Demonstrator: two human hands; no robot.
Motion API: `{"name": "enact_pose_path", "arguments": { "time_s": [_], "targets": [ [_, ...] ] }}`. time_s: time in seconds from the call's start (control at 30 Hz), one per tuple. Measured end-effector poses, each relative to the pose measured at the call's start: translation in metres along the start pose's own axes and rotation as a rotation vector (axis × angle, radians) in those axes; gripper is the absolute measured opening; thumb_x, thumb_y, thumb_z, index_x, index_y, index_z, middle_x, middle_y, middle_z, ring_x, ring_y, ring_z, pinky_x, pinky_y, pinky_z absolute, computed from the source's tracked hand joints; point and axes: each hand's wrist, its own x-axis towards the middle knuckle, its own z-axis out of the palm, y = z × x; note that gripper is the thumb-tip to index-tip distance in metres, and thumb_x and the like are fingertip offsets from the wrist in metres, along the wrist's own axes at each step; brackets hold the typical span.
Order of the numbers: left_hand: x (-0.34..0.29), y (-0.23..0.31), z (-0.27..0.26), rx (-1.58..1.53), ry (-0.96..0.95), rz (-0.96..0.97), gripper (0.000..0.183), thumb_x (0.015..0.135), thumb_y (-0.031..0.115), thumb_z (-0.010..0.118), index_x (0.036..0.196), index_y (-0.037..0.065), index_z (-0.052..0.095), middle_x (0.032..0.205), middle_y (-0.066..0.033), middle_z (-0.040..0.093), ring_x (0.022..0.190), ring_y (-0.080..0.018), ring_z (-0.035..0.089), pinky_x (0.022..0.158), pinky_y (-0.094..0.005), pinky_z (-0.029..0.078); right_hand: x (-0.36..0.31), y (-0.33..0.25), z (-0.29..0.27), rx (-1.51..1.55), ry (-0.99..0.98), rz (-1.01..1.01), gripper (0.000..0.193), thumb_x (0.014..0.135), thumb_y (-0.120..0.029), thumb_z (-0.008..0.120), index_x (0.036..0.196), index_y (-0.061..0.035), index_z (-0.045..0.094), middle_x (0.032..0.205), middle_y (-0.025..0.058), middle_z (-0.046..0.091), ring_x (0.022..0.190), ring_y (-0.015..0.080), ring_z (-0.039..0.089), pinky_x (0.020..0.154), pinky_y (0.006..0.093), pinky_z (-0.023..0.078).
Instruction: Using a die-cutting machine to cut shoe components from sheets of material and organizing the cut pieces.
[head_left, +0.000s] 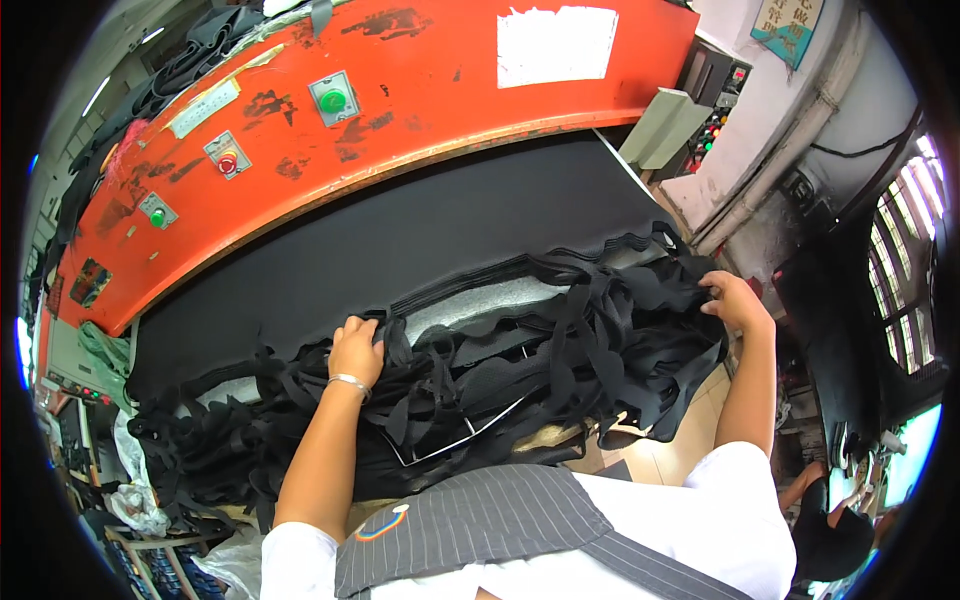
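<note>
A wide black sheet of material (420, 215) lies flat under the red-orange machine beam. Along its near edge runs a tangled heap of black fabric scraps (500, 372), cut into strips with curved outlines. My left hand (357, 352) is closed on the scraps at the edge of the sheet, left of the middle; its fingertips are partly hidden. At the right end of the heap, my right hand (735, 300) grips the scraps with bent fingers. Between the hands, a grey metal bed (485, 305) shows through a gap.
The red-orange machine beam (430, 80) spans the far side, carrying a large green button (333, 100) and a red button (227, 162). A pipe (770, 165) runs along the wall at right. Another person (835, 525) is at the lower right. Clear plastic (135, 490) hangs at left.
</note>
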Motion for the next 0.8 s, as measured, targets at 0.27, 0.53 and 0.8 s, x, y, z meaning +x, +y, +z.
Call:
{"name": "enact_pose_path", "arguments": {
  "time_s": [0.27,0.53,0.8],
  "targets": [
    [0.003,0.002,0.022,0.323,0.033,0.055,0.016,0.08,0.016,0.065,0.095,0.009,0.062,0.098,-0.0073,0.058,0.097,-0.0298,0.054,0.081,-0.0446,0.047,0.091,-0.132,0.034,0.176,0.313,-0.483,0.052,0.086,-0.04,0.063,0.127,-0.009,0.056,0.133,0.0175,0.051,0.126,0.0339,0.046,0.106,0.0393,0.035],
    [-0.013,-0.009,-0.006,0.213,-0.274,-0.373,0.028,0.09,0.027,0.057,0.107,0.005,0.057,0.104,-0.0202,0.063,0.095,-0.0382,0.062,0.084,-0.0468,0.048,0.16,-0.145,0.141,-0.18,0.339,-0.204,0.063,0.086,-0.062,0.048,0.139,-0.0266,0.045,0.151,0.0085,0.032,0.142,0.0261,0.023,0.106,0.0642,0.018],
    [-0.101,0.003,-0.107,-0.222,-0.595,-0.094,0.038,0.092,0.026,0.055,0.125,0.004,0.055,0.117,-0.0203,0.061,0.109,-0.0353,0.058,0.095,-0.0396,0.045,0.156,-0.14,0.119,-0.161,0.199,-0.157,0.057,0.087,-0.053,0.053,0.136,-0.0244,0.048,0.15,0.0109,0.033,0.141,0.0268,0.026,0.106,0.0633,0.021]
  ]
}}
